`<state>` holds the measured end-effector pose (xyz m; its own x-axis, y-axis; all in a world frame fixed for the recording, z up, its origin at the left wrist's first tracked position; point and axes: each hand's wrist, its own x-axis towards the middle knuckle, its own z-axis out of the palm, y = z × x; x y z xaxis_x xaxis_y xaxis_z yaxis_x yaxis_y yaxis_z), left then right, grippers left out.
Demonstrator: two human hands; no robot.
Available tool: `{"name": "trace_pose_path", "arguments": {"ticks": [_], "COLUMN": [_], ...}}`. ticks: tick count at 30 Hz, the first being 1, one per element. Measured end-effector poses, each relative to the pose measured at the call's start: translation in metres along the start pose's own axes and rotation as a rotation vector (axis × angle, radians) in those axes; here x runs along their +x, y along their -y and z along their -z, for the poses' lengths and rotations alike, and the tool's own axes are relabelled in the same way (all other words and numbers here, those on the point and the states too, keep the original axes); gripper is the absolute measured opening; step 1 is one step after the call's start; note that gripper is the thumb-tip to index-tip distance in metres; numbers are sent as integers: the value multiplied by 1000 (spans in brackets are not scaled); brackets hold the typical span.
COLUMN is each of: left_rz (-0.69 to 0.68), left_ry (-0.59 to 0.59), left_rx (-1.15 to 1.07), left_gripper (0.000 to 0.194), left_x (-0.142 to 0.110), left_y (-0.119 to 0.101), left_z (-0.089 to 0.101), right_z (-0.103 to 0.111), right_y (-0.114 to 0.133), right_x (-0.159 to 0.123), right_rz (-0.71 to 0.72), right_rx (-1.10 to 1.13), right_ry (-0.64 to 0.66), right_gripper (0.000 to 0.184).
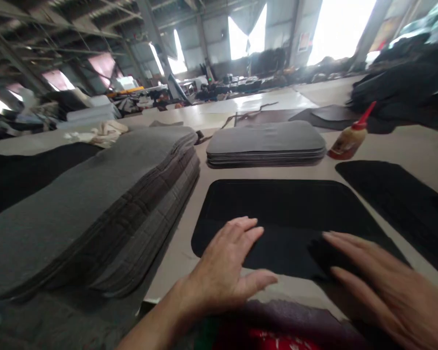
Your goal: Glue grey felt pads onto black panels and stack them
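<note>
A black rounded panel (277, 209) lies flat on the pale tabletop in front of me. My left hand (229, 257) rests on its near left part, fingers stretched out and thumb apart. Over the near right part is my right hand (372, 277), slightly blurred, with fingers extended and a dark shadow beneath; whether it touches the panel I cannot tell. Neither hand holds anything. Just beyond the panel sits a stack of grey rounded panels (266, 138). Another black panel (397, 204) lies to the right.
A tall pile of grey felt-like sheets (105, 194) fills the left side. A glue-like bottle with a red nozzle (350, 138) stands tilted beyond the right panel. Dark material (405, 87) is heaped at the back right, and a cream cloth (105, 132) lies behind the pile.
</note>
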<state>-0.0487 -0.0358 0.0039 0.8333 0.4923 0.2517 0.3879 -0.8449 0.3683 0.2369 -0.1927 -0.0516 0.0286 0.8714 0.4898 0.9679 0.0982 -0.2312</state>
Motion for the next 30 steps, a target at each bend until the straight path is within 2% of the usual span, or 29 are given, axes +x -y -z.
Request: {"name": "trace_pose_path", "arguments": {"ticks": [2, 4, 7, 11, 13, 17, 19, 22, 26, 30], "left_rz": [-114, -171, -170, -90, -70, -112, -94, -27, 31, 48], "left_ry": [229, 335, 364, 368, 325, 20, -77, -111, -148, -132], "left_rx": [-21, -25, 14, 164, 289, 529, 609, 671, 679, 647], "left_gripper": [92, 108, 116, 115, 112, 112, 110, 104, 103, 100], "left_x": [14, 23, 26, 12, -2, -36, -50, -63, -68, -67], "left_y": [-14, -20, -17, 2, 18, 55, 67, 76, 78, 73], "left_z": [-12, -26, -37, -35, -33, -33, -32, -31, -33, -27], "right_z": [-11, -22, -26, -15, -9, -1, 1, 5, 6, 10], "right_y": [18, 32, 39, 33, 26, 9, 0, -10, -23, -41], "right_x": [10, 17, 19, 11, 4, -15, -24, -33, -43, -54], "right_rz": [196, 289, 300, 245, 201, 60, -27, -99, -126, -230], "right_rx": [-46, -87, -141, -197, -238, -313, -337, -391, -462, -363], "right_ry": [94, 123, 174, 268, 274, 210, 169, 137, 121, 83], "right_gripper": [54, 60, 69, 70, 72, 76, 78, 82, 82, 76]}}
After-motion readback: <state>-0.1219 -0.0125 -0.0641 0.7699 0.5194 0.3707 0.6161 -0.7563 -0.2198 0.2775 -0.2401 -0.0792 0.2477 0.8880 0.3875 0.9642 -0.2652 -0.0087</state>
